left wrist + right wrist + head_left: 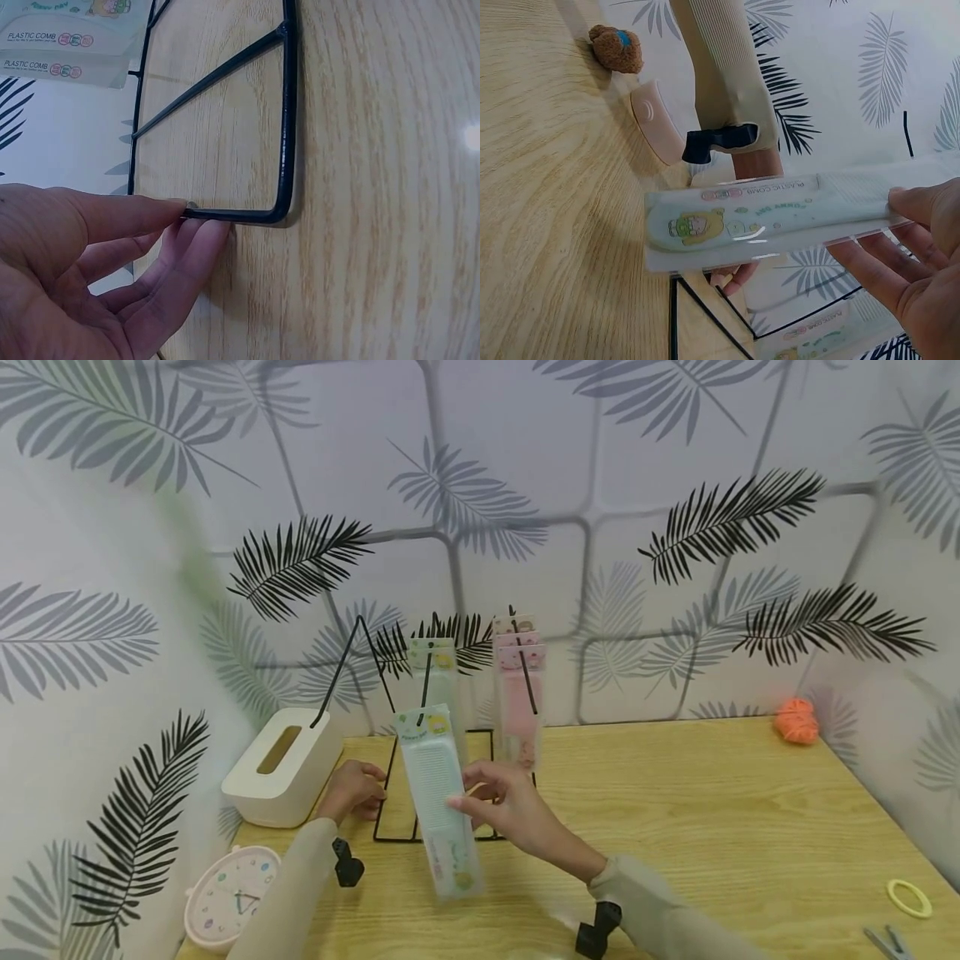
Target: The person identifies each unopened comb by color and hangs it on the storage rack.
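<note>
My right hand [517, 810] pinches a packaged light-green plastic comb [437, 810] by its side edge, thumb on the front. The package hangs slightly tilted, its top card at the tip of a black hook of the wire display rack [397, 840]. Whether the hook passes through the card's hole I cannot tell. Farther back on that hook hang more green comb packages [452, 662]. Pink comb packages [522, 706] hang from the hook to the right. In the left wrist view my left hand [112, 277] pinches the black wire of the rack's base between thumb and fingers.
A white tissue box [288, 764] stands left of the rack, with a pink round clock [231, 897] nearer. An orange yarn ball [797, 721] sits at the back right; a yellow ring [909, 898] lies at the front right. The right wrist view shows a brown fuzzy toy [616, 49].
</note>
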Tool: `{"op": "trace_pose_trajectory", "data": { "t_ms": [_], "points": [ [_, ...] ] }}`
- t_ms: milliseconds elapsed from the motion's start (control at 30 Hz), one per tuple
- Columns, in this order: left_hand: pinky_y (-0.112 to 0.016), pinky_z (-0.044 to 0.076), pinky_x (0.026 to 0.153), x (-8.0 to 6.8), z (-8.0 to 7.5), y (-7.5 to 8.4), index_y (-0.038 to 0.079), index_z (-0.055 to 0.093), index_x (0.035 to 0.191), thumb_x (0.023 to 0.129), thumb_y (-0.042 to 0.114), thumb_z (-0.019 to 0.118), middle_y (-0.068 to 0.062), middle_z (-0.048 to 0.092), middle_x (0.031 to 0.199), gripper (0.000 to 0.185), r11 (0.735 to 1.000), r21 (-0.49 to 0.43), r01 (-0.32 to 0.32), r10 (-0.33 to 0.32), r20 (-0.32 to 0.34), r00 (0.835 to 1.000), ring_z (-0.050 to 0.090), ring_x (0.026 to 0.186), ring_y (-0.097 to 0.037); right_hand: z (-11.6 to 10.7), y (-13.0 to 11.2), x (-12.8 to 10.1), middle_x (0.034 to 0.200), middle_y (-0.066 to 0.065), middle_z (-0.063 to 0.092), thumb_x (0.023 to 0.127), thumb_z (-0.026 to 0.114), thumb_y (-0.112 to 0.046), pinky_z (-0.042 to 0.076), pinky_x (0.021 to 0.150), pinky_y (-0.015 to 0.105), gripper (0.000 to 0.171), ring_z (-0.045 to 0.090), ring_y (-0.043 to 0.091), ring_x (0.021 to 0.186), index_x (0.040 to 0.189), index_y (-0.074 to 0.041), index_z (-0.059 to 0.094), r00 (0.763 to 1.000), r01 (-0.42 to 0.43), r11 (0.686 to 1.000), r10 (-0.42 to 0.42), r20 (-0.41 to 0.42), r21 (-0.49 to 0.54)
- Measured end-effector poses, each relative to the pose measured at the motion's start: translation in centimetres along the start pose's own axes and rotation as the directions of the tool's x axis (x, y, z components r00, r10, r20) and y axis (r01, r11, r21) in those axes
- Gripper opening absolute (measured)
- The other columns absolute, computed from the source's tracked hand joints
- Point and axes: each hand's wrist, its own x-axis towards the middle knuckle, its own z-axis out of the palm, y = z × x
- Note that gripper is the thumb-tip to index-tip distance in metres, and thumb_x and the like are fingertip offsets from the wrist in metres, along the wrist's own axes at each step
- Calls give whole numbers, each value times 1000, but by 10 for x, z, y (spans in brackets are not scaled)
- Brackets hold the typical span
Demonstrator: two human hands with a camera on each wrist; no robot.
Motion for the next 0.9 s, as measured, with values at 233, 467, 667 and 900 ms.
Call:
{"op": "trace_pose_trajectory", "data": {
  "t_ms": [233,467,667,900],
  "points": [
    [-34,63,55,-1,0,3,-8,66,120,87,-8,70,-12,65,78,34,1000,10,-12,12,-1,1000,63,63,-19,0,8,19,107,19,71,99,72,-8,64,67,51,24,76,26,81,121,0,69,992,-3,996,-7,-125,-87],
    [-37,64,59,0,4,7,-7,66,122,89,-6,70,-15,70,84,34,998,57,-3,3,4,1000,67,65,-21,-3,22,48,96,18,72,98,73,-9,64,63,41,13,74,35,72,106,0,71,970,4,986,-44,-241,-164],
    [-40,64,60,1,1,10,-7,66,118,91,-4,69,-18,71,84,27,989,142,-43,43,2,999,69,65,-24,-6,30,58,96,12,74,101,71,-19,63,72,32,15,74,29,80,99,-4,71,980,-47,947,-18,-199,-316],
    [-37,61,62,-5,-5,3,-8,67,119,94,2,64,-23,73,100,27,955,272,-120,134,-33,990,70,75,-26,-19,21,29,115,17,69,103,69,-19,56,91,49,25,68,31,102,118,0,67,989,-149,786,134,-70,-599]
  ]
}}
